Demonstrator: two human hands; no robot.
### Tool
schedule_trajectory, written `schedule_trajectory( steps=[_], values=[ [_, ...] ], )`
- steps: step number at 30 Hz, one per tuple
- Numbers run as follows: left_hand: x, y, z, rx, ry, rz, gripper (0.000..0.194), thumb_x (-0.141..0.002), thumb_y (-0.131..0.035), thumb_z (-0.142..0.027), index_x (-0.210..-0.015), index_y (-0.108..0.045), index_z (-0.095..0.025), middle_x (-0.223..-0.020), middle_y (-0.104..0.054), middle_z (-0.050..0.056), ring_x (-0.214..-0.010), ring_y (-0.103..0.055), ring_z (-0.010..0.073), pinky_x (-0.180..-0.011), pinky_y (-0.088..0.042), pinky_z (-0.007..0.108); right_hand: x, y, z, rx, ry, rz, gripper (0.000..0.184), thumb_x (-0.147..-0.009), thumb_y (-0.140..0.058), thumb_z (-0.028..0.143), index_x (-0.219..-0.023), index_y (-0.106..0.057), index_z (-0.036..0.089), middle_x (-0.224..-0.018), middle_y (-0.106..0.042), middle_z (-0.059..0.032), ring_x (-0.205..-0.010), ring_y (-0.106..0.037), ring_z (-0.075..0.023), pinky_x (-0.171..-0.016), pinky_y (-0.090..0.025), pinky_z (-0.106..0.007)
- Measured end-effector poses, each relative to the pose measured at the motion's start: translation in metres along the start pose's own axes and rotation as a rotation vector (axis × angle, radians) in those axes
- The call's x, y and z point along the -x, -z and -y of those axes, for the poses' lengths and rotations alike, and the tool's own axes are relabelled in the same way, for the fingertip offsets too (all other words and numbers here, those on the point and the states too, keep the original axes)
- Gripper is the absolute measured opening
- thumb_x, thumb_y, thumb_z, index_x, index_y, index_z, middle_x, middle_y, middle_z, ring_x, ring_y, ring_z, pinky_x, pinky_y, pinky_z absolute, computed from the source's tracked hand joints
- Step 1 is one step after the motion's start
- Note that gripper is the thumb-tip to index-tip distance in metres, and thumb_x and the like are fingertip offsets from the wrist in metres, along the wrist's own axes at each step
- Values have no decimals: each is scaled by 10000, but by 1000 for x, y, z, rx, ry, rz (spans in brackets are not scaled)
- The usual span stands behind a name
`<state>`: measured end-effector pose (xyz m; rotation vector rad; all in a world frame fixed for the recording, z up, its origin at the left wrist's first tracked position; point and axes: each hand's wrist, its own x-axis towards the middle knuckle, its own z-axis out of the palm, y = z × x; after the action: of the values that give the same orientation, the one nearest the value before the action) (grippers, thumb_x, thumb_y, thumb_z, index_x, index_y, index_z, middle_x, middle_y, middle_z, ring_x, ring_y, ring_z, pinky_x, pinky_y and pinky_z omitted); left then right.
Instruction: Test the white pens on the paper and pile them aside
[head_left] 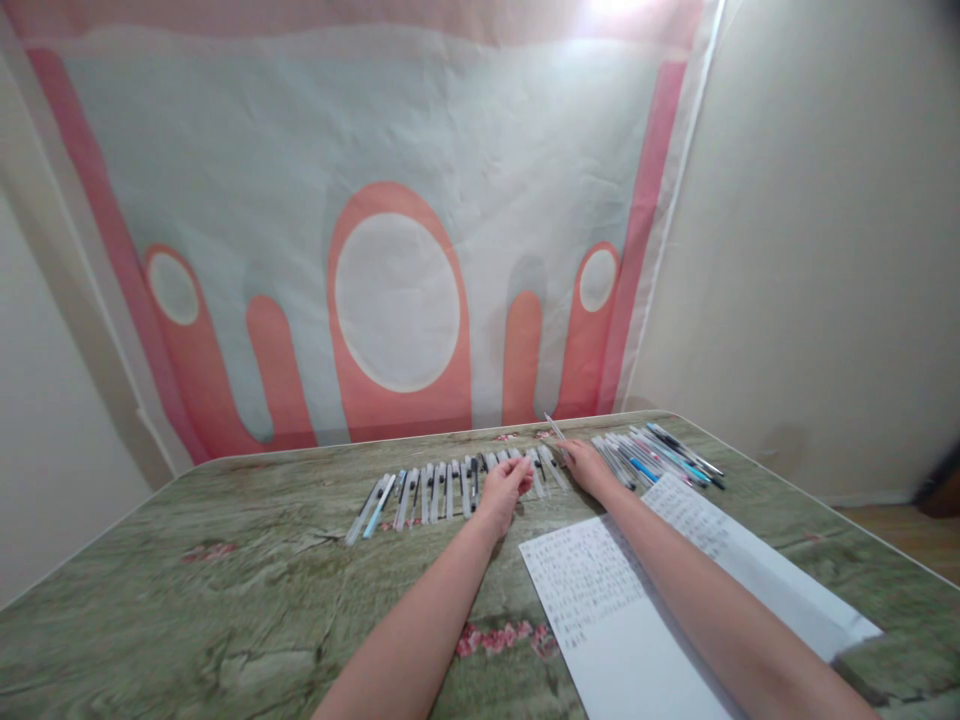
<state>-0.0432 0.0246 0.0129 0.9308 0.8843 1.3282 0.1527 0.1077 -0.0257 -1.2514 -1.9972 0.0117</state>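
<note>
Between the fingers of my right hand is a slim, pale pen, its far end pointing up and away. My left hand is closed in a pinch over the row of pens, its fingertips together near the row's right part. Whatever those fingertips hold, if anything, is too small to make out. Several pens lie side by side in that row, mostly clear or white with dark parts. One light blue pen lies near the row's left end.
Right of my right hand lies a loose group of pens, some blue or black. Handwritten sheets lie under my right forearm. The wood-patterned tabletop ends at a patterned hanging cloth, with a wall to the right.
</note>
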Motion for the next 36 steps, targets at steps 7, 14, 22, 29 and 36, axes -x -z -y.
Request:
schedule_trajectory(
  steps=[7, 14, 22, 29, 36],
  values=[
    [-2, 0, 0, -9, 9, -1, 328, -590, -690, -404, -741, -607, -125, -687, -593, 34, -568, -525, 70, -576, -407, 196, 5, 3, 4, 45, -59, -64, 217, -691, -531, 136, -866, -632, 215, -858, -618, -53, -808, -549, -173, -761, -402, -286],
    [1, -1, -2, 27, 3, -13, 308, -587, -710, -347, -771, -610, -121, -702, -599, 37, -590, -548, 78, -619, -435, 215, 2, 19, 24, -96, -36, -221, 282, -739, -452, 139, -991, -570, 185, -873, -597, -58, -787, -557, -180, -745, -440, -330],
    [0, -2, -2, 134, -10, 32, 334, -605, -709, -284, -884, -609, -130, -806, -631, 71, -750, -592, 132, -710, -455, 256, 8, 16, 87, -204, 327, -230, 285, -821, -439, 206, -1096, -508, 235, -1041, -526, -84, -1012, -510, -198, -890, -422, -381],
    [-3, -1, -4, 244, -22, 9, 227, -633, -670, -299, -749, -568, -133, -717, -627, 37, -714, -599, 132, -685, -461, 256, 16, 16, 107, -230, 385, -146, 316, -834, -436, 212, -1146, -480, 228, -1077, -526, -93, -1024, -506, -193, -877, -441, -367],
    [-15, 16, -15, 391, -66, -187, 184, -690, -618, -292, -712, -535, -129, -736, -624, 46, -659, -587, 96, -666, -450, 225, 19, 23, 106, -187, 374, -127, 325, -852, -388, 244, -1157, -497, 224, -950, -624, -86, -873, -580, -204, -795, -462, -369]
  ],
)
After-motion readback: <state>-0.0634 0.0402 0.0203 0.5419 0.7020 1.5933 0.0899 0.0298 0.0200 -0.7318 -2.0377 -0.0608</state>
